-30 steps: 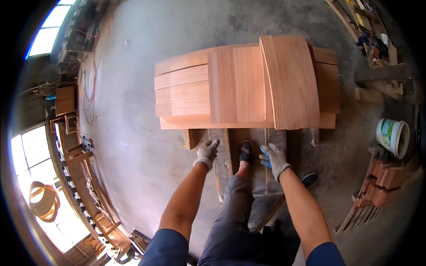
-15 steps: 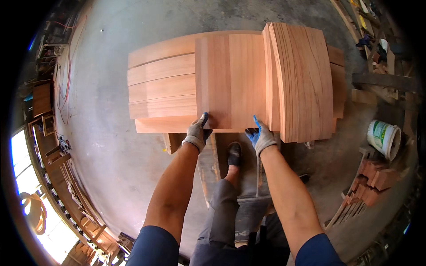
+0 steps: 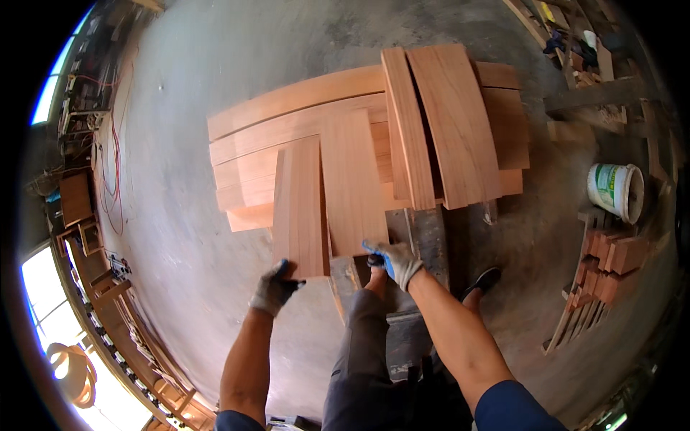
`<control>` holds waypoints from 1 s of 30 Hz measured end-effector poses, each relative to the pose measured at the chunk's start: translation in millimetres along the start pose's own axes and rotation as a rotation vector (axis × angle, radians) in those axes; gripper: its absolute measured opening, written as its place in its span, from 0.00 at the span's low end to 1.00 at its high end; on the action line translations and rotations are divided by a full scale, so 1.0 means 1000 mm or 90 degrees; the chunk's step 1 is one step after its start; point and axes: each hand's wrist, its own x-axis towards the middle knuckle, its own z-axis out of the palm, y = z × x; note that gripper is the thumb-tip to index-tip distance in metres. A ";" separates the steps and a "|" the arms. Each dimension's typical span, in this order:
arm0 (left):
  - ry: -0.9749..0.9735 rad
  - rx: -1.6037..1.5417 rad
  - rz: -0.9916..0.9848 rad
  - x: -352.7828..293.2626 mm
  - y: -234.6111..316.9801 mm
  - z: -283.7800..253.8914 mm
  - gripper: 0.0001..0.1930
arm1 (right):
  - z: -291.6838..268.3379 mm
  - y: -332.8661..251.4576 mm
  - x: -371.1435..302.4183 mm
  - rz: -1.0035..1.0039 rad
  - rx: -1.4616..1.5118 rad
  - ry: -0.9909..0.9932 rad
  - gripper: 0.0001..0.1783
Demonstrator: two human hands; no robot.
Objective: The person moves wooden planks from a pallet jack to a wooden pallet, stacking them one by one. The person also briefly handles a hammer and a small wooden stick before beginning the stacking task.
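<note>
Both of my hands wear grey work gloves with coloured palms. My left hand (image 3: pixel 275 287) grips the near left corner of a reddish wooden board (image 3: pixel 299 208), thumb and fingers closed on its edge. My right hand (image 3: pixel 395 260) is closed on the near right corner of a paler wooden board (image 3: pixel 352 179). The two boards lie side by side with a narrow wedge-shaped gap. Their near ends stick out over the front of a stack of long boards (image 3: pixel 244 147), and their far parts rest across it.
To the right, a wide board (image 3: pixel 453 122) and a narrower board (image 3: pixel 410 129) lie crosswise on the stack. A white and green bucket (image 3: pixel 611 188) and a pile of reddish wood blocks (image 3: pixel 611 262) are on the right. Red cords (image 3: pixel 113 179) run along the left.
My hands have drawn the two boards toward me, and they now stand apart at an angle. My left hand moved left and nearer; the stack shows more of its long boards.
</note>
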 end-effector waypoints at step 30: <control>-0.467 1.028 -0.031 -0.147 -0.314 0.267 0.17 | -0.544 0.132 -0.435 -0.186 0.932 0.484 0.18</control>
